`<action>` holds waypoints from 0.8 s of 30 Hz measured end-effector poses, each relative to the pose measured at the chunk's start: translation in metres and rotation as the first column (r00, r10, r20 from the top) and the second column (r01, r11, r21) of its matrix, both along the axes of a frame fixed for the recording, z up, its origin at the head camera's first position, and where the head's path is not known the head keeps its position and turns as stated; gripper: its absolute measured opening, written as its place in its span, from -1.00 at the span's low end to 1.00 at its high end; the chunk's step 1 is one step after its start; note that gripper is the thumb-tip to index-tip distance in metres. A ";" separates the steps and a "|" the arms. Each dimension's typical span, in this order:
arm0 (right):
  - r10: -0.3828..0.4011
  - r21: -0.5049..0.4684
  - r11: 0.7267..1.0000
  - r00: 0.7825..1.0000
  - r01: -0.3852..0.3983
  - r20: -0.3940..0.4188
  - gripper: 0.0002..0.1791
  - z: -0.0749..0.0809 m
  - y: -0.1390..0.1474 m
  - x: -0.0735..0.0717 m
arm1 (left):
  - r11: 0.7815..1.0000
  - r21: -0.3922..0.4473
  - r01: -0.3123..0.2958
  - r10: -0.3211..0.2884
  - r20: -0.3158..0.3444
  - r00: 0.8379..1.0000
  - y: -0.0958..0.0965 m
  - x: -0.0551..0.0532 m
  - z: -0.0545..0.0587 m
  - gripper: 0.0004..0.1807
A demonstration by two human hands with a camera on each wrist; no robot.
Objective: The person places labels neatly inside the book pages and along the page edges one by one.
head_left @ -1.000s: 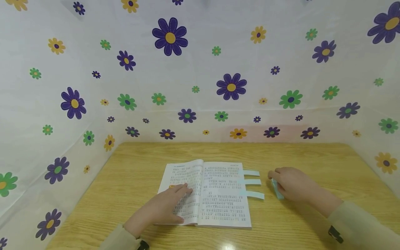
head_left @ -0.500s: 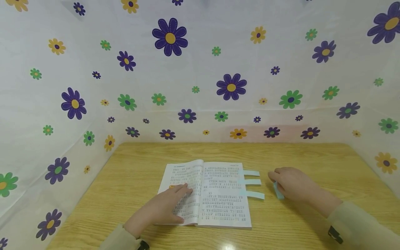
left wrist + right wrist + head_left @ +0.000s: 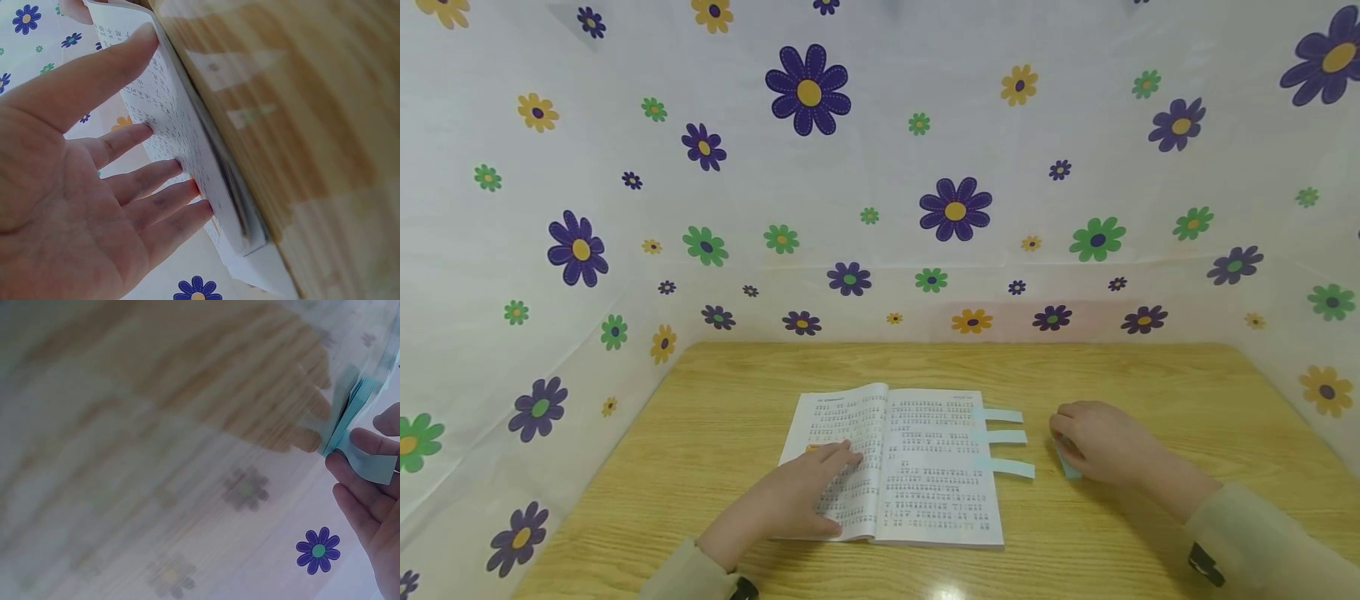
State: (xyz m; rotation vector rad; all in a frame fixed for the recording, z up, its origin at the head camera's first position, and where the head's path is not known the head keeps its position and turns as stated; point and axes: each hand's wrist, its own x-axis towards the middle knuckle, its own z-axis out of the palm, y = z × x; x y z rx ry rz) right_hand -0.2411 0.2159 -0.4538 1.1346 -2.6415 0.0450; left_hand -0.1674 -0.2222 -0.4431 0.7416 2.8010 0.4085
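An open book (image 3: 936, 500) lies on the wooden table, printed pages facing up. My left hand (image 3: 808, 492) rests on its left page with the fingers extended; in the left wrist view the fingertips meet the paper. Three light-blue sticky strips (image 3: 1006, 437) stick out from the right page's edge. To the right of them, my right hand (image 3: 1105, 442) is at a pad of light-blue sticky notes (image 3: 350, 415), which it mostly hides in the head view. Seen from the right wrist, the fingers pinch a curled top sheet (image 3: 372, 467) that bends away from the pad.
The wooden table (image 3: 737, 375) reaches back to a white cloth (image 3: 880, 167) printed with flowers, which also hangs at both sides. Bare wood lies between the book's strips and the right hand.
My right hand's fingertips have drawn back a little to the right and curled in, covering more of the sticky-note pad. The left hand and the book stay where they were.
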 end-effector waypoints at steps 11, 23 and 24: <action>0.015 -0.005 1.000 1.000 -0.015 -0.002 -0.70 0.001 0.000 -0.001 | 1.000 -0.003 -0.007 0.007 0.004 1.000 0.000 0.000 0.000 -0.01; -0.023 0.022 0.999 1.000 0.023 -0.004 -0.68 0.002 -0.001 0.001 | 1.000 -0.003 -0.006 0.006 0.016 1.000 0.000 0.000 0.001 -0.01; -0.023 0.023 0.999 1.000 0.023 -0.006 -0.68 0.002 -0.001 0.001 | 1.000 -0.003 -0.006 0.006 0.016 1.000 0.000 0.000 0.001 -0.01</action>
